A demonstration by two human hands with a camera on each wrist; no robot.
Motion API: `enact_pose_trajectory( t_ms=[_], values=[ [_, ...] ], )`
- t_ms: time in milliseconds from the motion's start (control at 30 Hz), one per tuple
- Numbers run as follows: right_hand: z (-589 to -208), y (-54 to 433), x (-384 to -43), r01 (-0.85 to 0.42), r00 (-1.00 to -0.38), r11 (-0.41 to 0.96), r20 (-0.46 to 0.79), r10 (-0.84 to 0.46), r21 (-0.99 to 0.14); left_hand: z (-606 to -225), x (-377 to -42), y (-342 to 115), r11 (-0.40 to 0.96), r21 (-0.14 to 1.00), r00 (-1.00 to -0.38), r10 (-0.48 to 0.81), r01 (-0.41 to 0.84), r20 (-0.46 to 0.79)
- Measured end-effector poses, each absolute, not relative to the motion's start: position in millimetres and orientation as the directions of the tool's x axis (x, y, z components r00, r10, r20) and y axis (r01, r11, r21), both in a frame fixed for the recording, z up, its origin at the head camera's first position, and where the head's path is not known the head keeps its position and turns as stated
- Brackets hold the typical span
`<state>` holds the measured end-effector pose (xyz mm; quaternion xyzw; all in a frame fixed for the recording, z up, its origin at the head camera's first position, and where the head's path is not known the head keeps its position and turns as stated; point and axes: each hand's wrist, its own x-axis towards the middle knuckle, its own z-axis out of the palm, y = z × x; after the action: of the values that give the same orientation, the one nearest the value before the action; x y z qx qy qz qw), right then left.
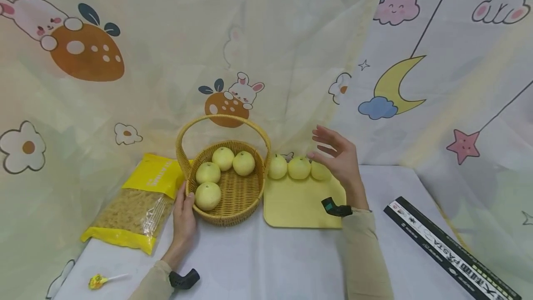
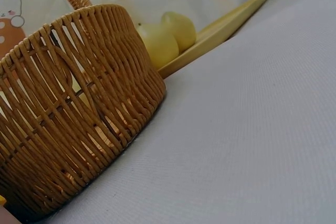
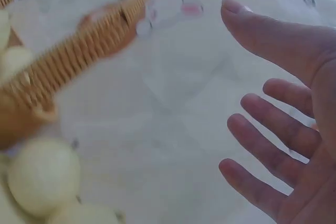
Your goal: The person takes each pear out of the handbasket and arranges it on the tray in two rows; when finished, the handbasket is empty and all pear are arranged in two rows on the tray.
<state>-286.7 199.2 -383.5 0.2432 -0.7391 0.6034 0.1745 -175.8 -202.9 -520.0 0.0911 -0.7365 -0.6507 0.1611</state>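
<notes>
A wicker basket [image 1: 231, 219] with an arched handle holds several round, pale yellow-green fruits [image 1: 208, 196], apples or pears. My left hand [image 1: 184, 223] holds the basket's left side, thumb at the rim; most of that hand lies outside the left wrist view. Right of the basket is a yellow tray [image 1: 304, 203], with 3 more such fruits [image 1: 299, 167] in a row along its far edge. Above the rightmost one hovers my right hand [image 1: 339, 156], thumb and fingers spread apart and nothing between them, as the right wrist view confirms.
To the left lies a yellow bag of pasta [image 1: 131, 209], close beside the basket. A lollipop [image 1: 98, 281] is at the front left of the white table. On the right, a long black pasta box [image 1: 449, 249] lies slantwise. A printed cloth [image 1: 291, 59] hangs behind.
</notes>
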Motion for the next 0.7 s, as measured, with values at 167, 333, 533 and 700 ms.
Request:
enact_pose_trajectory(
  t_ms=[167,333,533,700],
  values=[
    [-373,160,-268,-0.617,-0.774,0.092,0.583,-0.246,-0.781,-523,-175,-203,0.133,0.988,-0.932,-0.341,0.083,0.124],
    [-371,118,-248,-0.615,-0.744,0.060,0.553,-0.375,-0.786,-521,-175,-202,0.134,0.987,-0.927,-0.353,0.086,0.129],
    [-377,70,-236,-0.613,-0.697,0.096,0.479,-0.534,-0.784,-521,-175,-204,0.141,0.986,-0.926,-0.351,0.092,0.137],
    [-388,37,-235,-0.646,-0.661,0.204,0.404,-0.632,-0.736,-521,-176,-203,0.155,0.985,-0.930,-0.345,0.080,0.130]
  ],
)
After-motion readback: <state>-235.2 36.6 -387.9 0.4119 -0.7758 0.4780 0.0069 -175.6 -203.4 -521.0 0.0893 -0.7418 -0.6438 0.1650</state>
